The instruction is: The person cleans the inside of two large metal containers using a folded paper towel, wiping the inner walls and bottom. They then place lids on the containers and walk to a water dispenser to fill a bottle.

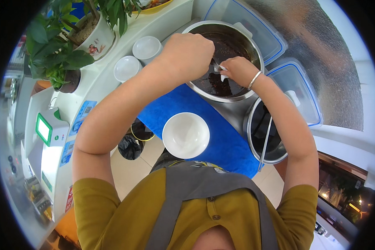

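My left hand (192, 51) is closed in a fist over the near-left rim of a large steel pot (259, 59) of dark liquid with reddish flecks. From beneath that fist a metal utensil (217, 65) shows; most of it is hidden, so its kind is unclear. My right hand (239, 72), with a silver bangle at the wrist, pinches a white tissue or cloth (224, 76) against the utensil, above the liquid. Closer to my body, a white bowl (186, 135) with nothing in it stands on a blue cloth (228, 142).
A second steel pot (250, 131) at right holds dark liquid and a long-handled utensil (265, 142). Clear blue-rimmed lids or containers (300, 93) lie beyond. White bowls (147, 47) stand at left, near a potted plant (95, 40) and a payment terminal (52, 126). A black-lined bin (130, 147) is below.
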`<state>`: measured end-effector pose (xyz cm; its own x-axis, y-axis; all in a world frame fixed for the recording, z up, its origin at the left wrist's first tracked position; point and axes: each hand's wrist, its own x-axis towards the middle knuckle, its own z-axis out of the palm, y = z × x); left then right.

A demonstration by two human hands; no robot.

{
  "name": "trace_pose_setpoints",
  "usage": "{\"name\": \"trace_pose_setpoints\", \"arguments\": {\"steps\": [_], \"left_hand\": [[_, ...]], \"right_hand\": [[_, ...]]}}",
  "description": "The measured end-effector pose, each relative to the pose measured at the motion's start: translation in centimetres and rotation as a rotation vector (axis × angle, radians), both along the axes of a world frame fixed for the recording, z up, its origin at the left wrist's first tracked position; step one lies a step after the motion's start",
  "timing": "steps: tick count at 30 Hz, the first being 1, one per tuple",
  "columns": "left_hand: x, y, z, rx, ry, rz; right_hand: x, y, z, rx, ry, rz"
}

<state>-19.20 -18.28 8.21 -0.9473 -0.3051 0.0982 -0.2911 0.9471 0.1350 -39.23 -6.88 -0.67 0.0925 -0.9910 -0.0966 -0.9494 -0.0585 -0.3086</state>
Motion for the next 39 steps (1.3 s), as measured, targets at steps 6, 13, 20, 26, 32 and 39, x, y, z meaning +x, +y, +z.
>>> {"name": "trace_pose_setpoints", "arguments": {"steps": [6,13,20,26,32,39], "left_hand": [[0.2,-0.5,0.6,0.05,-0.006,0.014],[-0.3,0.1,1.4,0.039,-0.062,0.008],[0.0,-0.2,0.9,0.079,-0.081,0.065],[1.9,-2.7,-2.0,0.249,-0.093,0.184],[5.3,-3.0,-5.0,0.948,-0.102,0.397],[8.0,0.7,-7.4,1.551,-0.071,0.578]], "right_hand": [[0.0,0.5,5.8,0.065,-0.271,-0.295],[3.4,-1.0,5.3,0.145,-0.264,-0.166],[-0.2,0.8,-0.5,-0.115,0.015,0.041],[-1.1,3.0,5.1,-0.014,-0.286,-0.452],[-1.0,7.0,4.8,-0.108,-1.303,-0.778],[0.3,10.1,1.7,-0.055,-2.055,-0.472]]}}
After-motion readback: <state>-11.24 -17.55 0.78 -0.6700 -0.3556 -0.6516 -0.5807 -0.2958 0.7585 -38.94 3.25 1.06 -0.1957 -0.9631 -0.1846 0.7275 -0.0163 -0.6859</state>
